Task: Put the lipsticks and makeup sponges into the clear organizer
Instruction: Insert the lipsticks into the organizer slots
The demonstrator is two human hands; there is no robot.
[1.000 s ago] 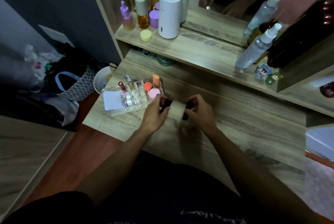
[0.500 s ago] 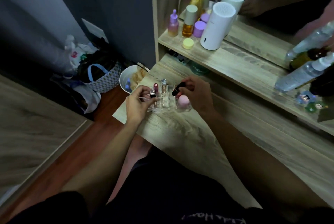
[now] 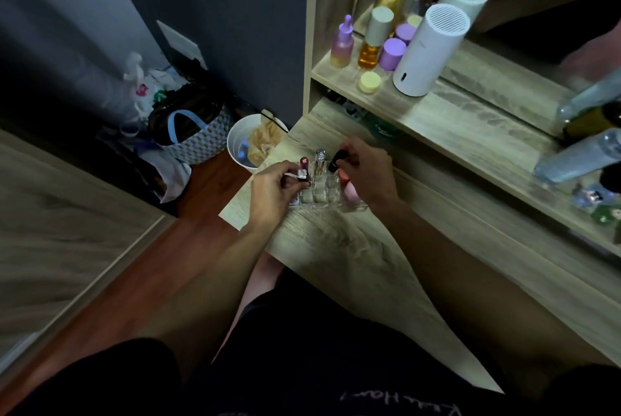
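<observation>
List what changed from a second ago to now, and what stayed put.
Both hands carried their lipsticks from the open desk to the clear organizer. The left hand now sets a silver-based one at its slots; the right hand lowers a black lipstick there. Neither is released. The upright lipsticks and the pink sponge inside stayed put, as did the shelf bottles.

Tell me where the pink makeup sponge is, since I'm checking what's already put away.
The pink makeup sponge sits in the right end of the clear organizer on the desk, just under the right hand.
</observation>
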